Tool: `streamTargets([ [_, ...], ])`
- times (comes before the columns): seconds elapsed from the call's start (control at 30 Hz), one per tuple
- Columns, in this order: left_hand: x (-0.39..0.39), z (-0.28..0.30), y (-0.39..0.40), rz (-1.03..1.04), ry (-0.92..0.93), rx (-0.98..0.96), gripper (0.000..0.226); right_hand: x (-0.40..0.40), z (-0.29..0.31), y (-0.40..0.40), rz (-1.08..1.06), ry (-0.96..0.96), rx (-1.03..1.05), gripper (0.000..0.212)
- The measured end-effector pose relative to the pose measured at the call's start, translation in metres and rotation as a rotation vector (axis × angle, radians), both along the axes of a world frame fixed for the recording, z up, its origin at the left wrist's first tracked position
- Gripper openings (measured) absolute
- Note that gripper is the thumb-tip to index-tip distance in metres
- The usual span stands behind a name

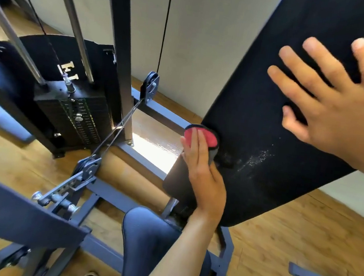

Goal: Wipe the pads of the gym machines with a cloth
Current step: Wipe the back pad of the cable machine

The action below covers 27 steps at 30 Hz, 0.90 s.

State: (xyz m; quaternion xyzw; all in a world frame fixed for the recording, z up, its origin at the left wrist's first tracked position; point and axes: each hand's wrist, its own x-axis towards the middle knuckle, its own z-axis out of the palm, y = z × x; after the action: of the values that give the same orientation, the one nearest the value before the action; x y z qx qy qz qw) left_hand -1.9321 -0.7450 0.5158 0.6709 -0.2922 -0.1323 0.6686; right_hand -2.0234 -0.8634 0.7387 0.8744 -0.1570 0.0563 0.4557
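One left hand (205,164) presses a soft red cloth (202,136) against the matte black pad (259,125); the right hand (333,104) rests flat, fingers spread, holding nothing.

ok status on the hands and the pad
Left hand presses red cloth on black pad. Right hand flat on pad. White specks unwiped.

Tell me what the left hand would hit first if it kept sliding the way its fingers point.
The left hand, pressing the red cloth at the black pad edge, points up-left; beyond looks free until the pulley, though depth is unclear.
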Motion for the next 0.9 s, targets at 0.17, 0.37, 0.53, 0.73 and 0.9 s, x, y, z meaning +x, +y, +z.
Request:
streamTargets([
  [0.17, 0.003, -0.032, -0.003, -0.05, -0.297, 0.035, 0.088, 0.001, -0.002, 0.002, -0.013, 0.008, 0.023, 0.065],
  [0.37, -0.005, -0.078, 0.035, -0.035, 0.297, 0.144, 0.091, 0.001, -0.001, 0.002, -0.012, 0.007, 0.04, 0.065],
  [0.53, -0.026, -0.03, 0.008, 0.035, 0.1, 0.027, 0.078, -0.001, -0.004, 0.001, -0.02, 0.027, 0.078, 0.065],
  [0.73, -0.03, -0.037, 0.008, -0.032, -0.127, 0.056, 0.091, -0.002, -0.009, -0.007, -0.043, 0.084, 0.22, 0.067],
  [0.9, -0.022, -0.106, 0.05, 0.108, 0.44, 0.391, 0.07, 0.001, -0.01, -0.003, -0.036, 0.081, 0.213, 0.067],
])
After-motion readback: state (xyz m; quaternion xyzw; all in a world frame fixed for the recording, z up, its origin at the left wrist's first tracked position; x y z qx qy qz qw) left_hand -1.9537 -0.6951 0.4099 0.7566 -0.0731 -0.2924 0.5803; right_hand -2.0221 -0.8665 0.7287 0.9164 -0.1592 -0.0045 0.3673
